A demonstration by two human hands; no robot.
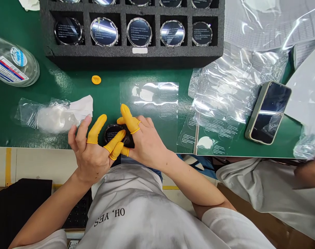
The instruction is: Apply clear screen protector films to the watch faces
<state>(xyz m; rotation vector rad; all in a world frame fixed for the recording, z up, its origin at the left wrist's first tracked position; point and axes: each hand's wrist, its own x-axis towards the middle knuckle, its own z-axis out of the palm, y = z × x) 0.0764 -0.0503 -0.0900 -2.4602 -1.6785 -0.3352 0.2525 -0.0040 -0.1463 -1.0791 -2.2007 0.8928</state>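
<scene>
A round black smartwatch [112, 132] with small white text on its face is between my hands near the table's front edge. Yellow finger cots cover several fingertips of both hands. My right hand [147, 140] grips the watch at its right side, and its index finger points up past the rim. On the lower right of the face lies the index finger of my left hand [91, 154], with the thumb close beside it. The other left fingers stretch away from the watch. My fingers hide part of the watch's right side.
A black foam tray [131, 63] with several watches stands at the back. Around me lie a clear bottle [22, 67], a loose yellow finger cot [96, 80], a plastic packet [53, 117], clear film sheets [149, 93] and a phone [269, 112]. Another person's sleeve [253, 180] is at right.
</scene>
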